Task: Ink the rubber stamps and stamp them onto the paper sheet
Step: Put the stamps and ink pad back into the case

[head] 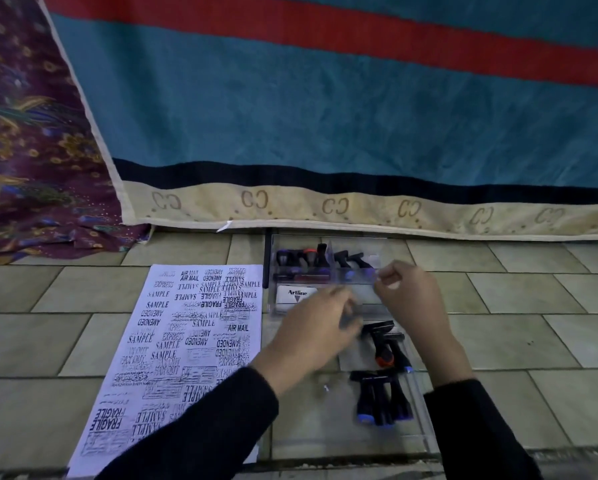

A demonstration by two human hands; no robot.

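Item: paper sheet [186, 348], white, lying flat on the tiled floor [48, 341] at left of centre. It is covered in black impressions, many overlapping and at varied angles: SAMPLE, FRAGILE, AMENDED, AIR MAIL, EXPRESS, FAX OUT.

Rubber stamps, black-handled, in three groups inside a clear plastic case [425, 434] just to the right of the sheet:
- far stamps [320, 258], a row at the back, one with an orange-red collar;
- middle stamps [385, 344], two lying on their sides, one with an orange band;
- near stamps [382, 400], a cluster lying down, blue-tipped handles toward the viewer.

Artline box [297, 294], white-labelled, in the case's far left section, in front of the far stamps.

Left hand [311, 330]: over the middle of the case, fingers curled downward, blurred. Something dark shows at the fingertips; whether it grips anything cannot be told.

Right hand [410, 292]: over the far right of the case, fingers curled, thumb and forefinger pinched on a clear edge of the case.

Both arms wear black sleeves [204, 427].

Surroundings: a thin black rod [266, 258] lies along the case's far left side. Beyond it sits a teal mattress [325, 109] with a red stripe, a black band and a beige border of repeated CC motifs. A purple floral cloth [24, 133] lies at far left.
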